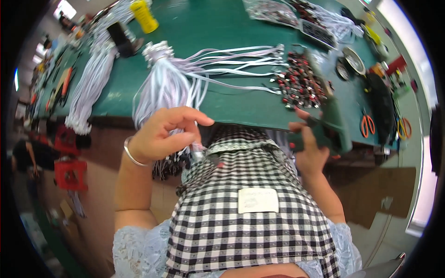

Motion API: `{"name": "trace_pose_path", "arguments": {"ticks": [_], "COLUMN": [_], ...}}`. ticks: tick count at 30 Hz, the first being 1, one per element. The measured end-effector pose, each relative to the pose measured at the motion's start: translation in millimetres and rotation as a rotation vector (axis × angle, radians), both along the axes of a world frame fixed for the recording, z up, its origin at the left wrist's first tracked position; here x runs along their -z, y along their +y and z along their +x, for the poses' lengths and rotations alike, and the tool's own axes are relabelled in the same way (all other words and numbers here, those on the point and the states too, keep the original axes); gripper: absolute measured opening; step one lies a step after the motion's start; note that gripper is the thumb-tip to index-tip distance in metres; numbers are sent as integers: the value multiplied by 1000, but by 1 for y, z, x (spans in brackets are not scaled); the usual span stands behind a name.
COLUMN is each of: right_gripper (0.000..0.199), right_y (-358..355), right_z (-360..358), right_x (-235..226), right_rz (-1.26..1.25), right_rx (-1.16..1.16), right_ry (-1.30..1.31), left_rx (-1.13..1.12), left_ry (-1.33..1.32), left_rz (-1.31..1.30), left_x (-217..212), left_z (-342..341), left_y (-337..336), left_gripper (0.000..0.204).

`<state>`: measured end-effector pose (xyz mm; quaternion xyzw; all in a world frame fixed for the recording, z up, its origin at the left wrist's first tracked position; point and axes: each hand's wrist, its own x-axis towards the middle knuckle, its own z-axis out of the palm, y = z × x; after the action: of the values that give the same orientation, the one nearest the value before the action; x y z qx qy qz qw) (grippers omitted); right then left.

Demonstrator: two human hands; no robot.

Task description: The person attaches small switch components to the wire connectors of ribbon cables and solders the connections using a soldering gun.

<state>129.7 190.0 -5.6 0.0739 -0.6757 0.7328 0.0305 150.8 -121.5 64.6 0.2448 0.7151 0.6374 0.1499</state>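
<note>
My left hand [171, 133], with a silver bangle at the wrist, is held in front of the table's near edge. Its thumb and curled fingers close on the end of a white cable [197, 149], while the index finger points to the right. My right hand [309, 150] wraps round a dark green handheld tool [334, 124], blurred by motion; its exact kind is unclear. Beyond my left hand lies a tied bundle of white cables [162, 83]. Several loose cables [232, 70] stretch right from it toward a pile of small red and black parts [300, 81].
The green table [204, 28] also bears a yellow bottle [144, 17], a second cable bundle [92, 85], orange-handled scissors [367, 125], a round metal dish [353, 61] and bagged parts [271, 11]. Red stools [70, 173] stand at left. A cardboard sheet [384, 190] leans at right.
</note>
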Motion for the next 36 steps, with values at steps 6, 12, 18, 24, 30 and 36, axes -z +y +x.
{"name": "trace_pose_path", "arguments": {"ticks": [6, 12, 18, 24, 30, 36], "right_gripper": [39, 28, 33, 43, 40, 40], "right_y": [35, 59, 52, 65, 69, 60], "right_z": [-8, -13, -13, -12, -13, -29], "right_x": [17, 27, 25, 43, 52, 49], "right_rz": [56, 147, -248, -356, -291, -342], "right_rx": [-17, 46, 246, 196, 223, 273], "right_ry": [103, 132, 56, 35, -97, -139], "left_rx": [-112, 21, -107, -259, -211, -177], "left_ry": [-393, -192, 251, 644, 711, 964], "left_rz": [59, 34, -466, -669, -764, -821], "left_x": [27, 42, 47, 78, 88, 87], "left_z": [31, -16, -87, -130, -132, -131], "left_y": [-59, 4, 99, 152, 164, 167], "left_gripper": [51, 50, 25, 15, 21, 22]}}
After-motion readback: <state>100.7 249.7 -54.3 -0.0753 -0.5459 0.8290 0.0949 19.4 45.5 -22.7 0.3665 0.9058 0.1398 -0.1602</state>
